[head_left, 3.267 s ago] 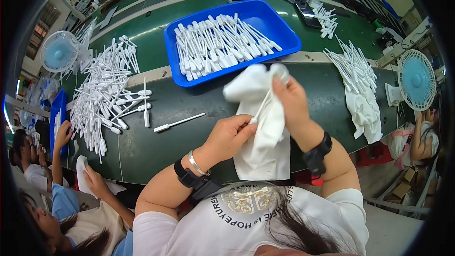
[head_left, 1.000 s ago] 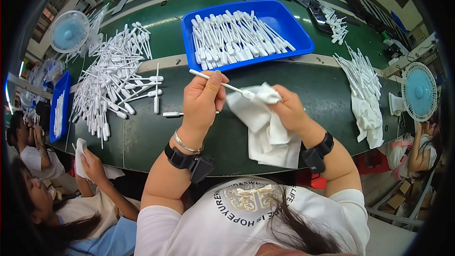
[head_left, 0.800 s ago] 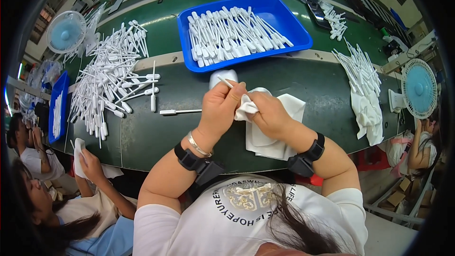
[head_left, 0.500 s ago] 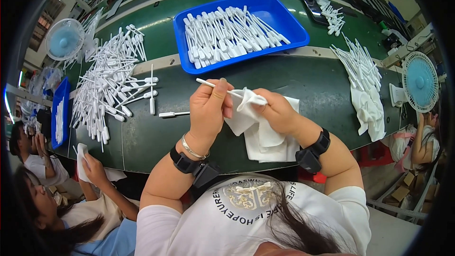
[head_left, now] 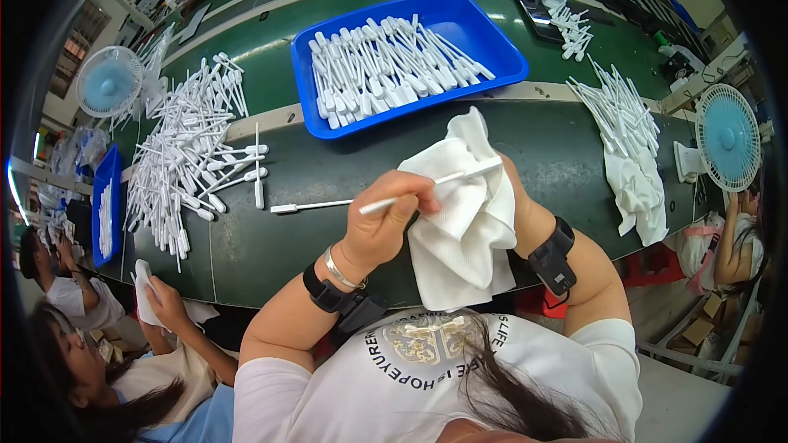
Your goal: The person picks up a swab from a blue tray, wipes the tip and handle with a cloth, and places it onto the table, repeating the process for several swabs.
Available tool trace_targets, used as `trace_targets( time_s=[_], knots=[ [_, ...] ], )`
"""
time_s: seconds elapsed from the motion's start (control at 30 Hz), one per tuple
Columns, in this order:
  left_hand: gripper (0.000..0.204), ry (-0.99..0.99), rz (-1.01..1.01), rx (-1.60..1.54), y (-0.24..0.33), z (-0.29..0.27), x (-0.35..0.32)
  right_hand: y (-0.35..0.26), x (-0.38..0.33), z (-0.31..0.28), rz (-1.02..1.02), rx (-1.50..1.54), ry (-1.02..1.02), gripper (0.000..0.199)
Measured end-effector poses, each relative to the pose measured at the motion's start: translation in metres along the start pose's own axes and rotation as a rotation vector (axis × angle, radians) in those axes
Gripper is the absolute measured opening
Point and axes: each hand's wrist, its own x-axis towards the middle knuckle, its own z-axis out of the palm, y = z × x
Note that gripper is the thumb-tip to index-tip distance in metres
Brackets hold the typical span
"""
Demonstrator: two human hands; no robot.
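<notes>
My left hand [head_left: 384, 217] is closed round the thin shaft of a white plastic stick [head_left: 483, 167] with a wider, paddle-like head. That head lies against a white cloth [head_left: 468, 226], which hangs in loose folds over the near table edge. Behind the cloth, my right hand [head_left: 525, 205] grips it; most of its fingers are hidden. A loose white stick [head_left: 285, 208] lies flat on the green table just left of my left hand. Beyond my hands stands a blue tray [head_left: 513, 53] filled with several rows of such sticks.
A large heap of white sticks [head_left: 193, 143] spreads at the left. More sticks [head_left: 616, 111] lie at the right beside a crumpled white cloth [head_left: 636, 193]. Fans stand on both sides [head_left: 109, 82] [head_left: 729, 135]. At lower left, a co-worker's hand [head_left: 168, 302] holds a cloth.
The cloth has opened out and been raised toward the tray. The stick's head now shows on top of it. My left hand has moved slightly nearer to me, and my right hand has shifted right.
</notes>
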Motion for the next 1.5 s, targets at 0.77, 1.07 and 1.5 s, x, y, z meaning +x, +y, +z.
trace_targets(
  time_s=[0.77, 1.07, 1.5],
  knots=[
    [0.03, -0.683, -0.081, 1.511, -0.122, -0.029, 0.228, 0.004, 0.013, -0.025, -0.253, -1.118, 0.015, 0.02],
    [0.025, -0.641, -0.193, 1.333, 0.005, -0.067, 0.178, -0.005, 0.019, -0.033, -0.194, -1.061, -0.032, 0.013],
    [0.016, -0.415, -0.414, 1.315, 0.051, -0.15, -0.032, 0.002, 0.014, -0.015, -0.135, -1.017, -0.006, 0.017]
  ],
)
